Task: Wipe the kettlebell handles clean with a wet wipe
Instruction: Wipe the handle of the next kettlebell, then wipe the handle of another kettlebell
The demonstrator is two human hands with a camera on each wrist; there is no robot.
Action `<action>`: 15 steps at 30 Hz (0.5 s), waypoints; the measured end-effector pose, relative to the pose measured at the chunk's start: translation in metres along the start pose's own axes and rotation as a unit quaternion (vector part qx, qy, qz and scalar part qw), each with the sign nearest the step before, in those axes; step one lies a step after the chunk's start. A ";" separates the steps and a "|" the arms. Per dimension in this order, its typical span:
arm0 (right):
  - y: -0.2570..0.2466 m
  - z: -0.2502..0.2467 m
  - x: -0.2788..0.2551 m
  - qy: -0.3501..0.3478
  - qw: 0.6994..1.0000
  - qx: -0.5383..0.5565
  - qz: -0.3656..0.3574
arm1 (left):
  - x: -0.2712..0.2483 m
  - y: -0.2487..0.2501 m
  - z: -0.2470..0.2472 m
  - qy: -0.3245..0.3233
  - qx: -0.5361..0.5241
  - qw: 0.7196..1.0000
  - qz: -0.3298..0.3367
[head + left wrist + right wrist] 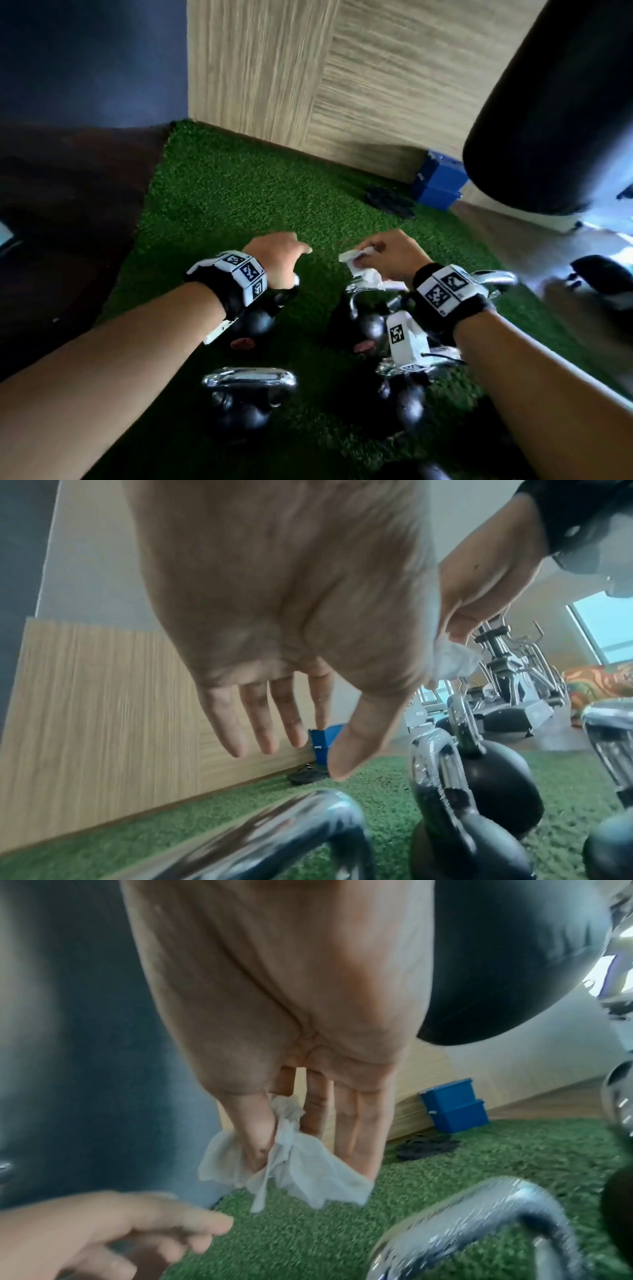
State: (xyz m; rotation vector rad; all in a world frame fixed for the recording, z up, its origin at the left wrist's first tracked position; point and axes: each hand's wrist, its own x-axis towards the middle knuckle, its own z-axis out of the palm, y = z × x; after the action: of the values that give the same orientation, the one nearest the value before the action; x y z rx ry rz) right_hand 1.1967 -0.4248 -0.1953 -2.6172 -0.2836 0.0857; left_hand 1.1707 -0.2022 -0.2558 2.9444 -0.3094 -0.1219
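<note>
Wet wipe (294, 1164) dangling from right hand (394, 255) grip — thumb-pinched, above kettlebell handle (479, 1229)

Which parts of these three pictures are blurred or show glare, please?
Head view: the right edge smears and the punching bag is soft. Left wrist view: the nearest kettlebell handle streaks with glare. Right wrist view: the wet wipe is fairly sharp, while the left hand blurs.

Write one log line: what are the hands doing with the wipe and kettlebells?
right hand: pinches wet wipe, off the handles | left hand: empty, above kettlebell | kettlebells: on green turf
</note>
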 end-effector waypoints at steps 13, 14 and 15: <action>0.099 -0.097 0.004 -0.052 0.993 0.058 0.089 | 0.058 0.087 0.034 -0.087 -0.114 0.971 -0.190; 0.111 -0.097 0.002 -0.054 0.997 0.025 0.059 | 0.061 0.091 0.040 -0.112 -0.108 0.968 -0.198; 0.123 -0.097 0.002 -0.063 0.998 0.017 0.026 | 0.064 0.094 0.045 -0.131 -0.101 0.964 -0.208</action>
State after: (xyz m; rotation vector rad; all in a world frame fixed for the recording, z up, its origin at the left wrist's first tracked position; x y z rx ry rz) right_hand 1.2322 -0.5752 -0.1707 -2.5898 -0.2556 0.2712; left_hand 1.2104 -0.3141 -0.2865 2.7419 0.2781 -0.5658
